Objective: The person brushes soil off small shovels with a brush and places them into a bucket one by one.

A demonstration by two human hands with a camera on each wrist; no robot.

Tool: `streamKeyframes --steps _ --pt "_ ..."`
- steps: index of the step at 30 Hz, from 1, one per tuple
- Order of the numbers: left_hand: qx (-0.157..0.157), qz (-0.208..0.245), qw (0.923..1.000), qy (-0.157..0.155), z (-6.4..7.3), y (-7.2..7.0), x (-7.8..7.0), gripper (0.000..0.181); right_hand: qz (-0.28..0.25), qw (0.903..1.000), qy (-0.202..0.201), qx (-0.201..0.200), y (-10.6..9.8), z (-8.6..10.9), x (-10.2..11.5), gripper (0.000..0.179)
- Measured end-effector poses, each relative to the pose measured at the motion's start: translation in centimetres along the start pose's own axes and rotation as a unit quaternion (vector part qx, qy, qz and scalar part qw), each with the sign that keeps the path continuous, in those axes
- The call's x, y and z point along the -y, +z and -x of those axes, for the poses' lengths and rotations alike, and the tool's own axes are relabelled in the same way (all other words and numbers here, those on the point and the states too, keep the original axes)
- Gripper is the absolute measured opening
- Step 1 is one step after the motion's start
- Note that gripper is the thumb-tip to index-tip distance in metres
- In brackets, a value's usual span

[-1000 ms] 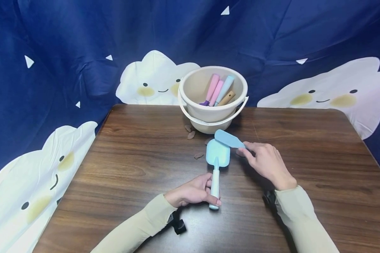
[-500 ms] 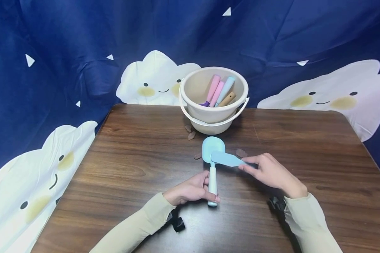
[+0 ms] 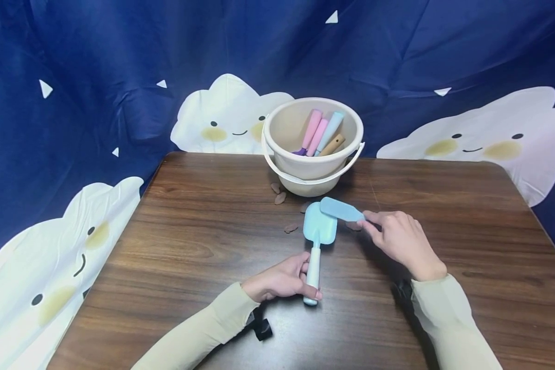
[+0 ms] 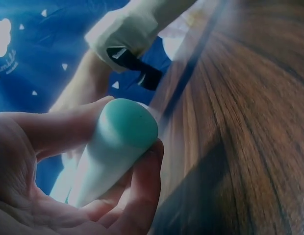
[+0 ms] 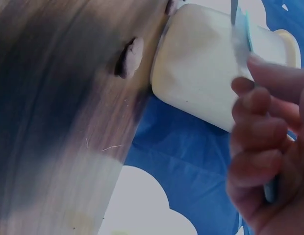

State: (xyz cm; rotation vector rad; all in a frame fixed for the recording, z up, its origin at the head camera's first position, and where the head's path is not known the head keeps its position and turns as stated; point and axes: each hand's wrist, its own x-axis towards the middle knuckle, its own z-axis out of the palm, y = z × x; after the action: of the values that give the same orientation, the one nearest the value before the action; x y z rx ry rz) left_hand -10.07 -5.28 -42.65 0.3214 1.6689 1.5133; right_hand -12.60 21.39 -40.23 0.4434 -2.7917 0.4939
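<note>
My left hand [image 3: 284,277] grips the pale handle of a light blue shovel [image 3: 320,226], fingers and thumb curled round it. Its rounded handle end [image 4: 130,120] shows large in the left wrist view. The blade points away, toward the bucket. My right hand [image 3: 404,241] pinches a flat light blue spatula [image 3: 339,209] between thumb and fingers. The spatula's wide end overlaps the upper right edge of the shovel blade in the head view. From the right wrist, the spatula is seen edge-on, with my fingers [image 5: 260,129] curled round its handle.
A cream bucket [image 3: 289,162] with a white handle stands behind the shovel. Pink, light blue and wooden tool handles [image 3: 329,128] lean inside it. Several small brown stone-like pieces [image 3: 290,228] lie on the wooden table [image 3: 203,221]. A blue cloud-print curtain [image 3: 134,46] hangs behind.
The spatula has swept down across the shovel blade toward its neck, then back up to the blade's far right edge. The shovel has shifted slightly left, then right, still in my left hand.
</note>
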Motion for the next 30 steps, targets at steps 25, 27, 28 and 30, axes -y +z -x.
streamKeyframes --steps 25,27,28,30 --pt "0.005 -0.015 0.9999 0.004 -0.3 0.0 0.2 0.048 -0.103 0.9887 -0.058 0.092 0.3 0.1 1.6 0.031" --pt "0.010 -0.017 0.9998 0.006 -0.2 0.1 0.2 0.050 -0.093 0.9898 -0.052 0.094 0.2 0.0 1.5 0.032" --pt "0.014 -0.018 0.9997 0.007 -0.2 0.1 0.2 0.051 -0.086 0.9907 -0.052 0.091 0.2 0.0 1.5 0.032" --pt "0.018 -0.021 0.9996 0.008 -0.1 0.2 0.2 0.050 -0.076 0.9925 -0.051 0.081 0.2 -0.1 1.6 0.032"
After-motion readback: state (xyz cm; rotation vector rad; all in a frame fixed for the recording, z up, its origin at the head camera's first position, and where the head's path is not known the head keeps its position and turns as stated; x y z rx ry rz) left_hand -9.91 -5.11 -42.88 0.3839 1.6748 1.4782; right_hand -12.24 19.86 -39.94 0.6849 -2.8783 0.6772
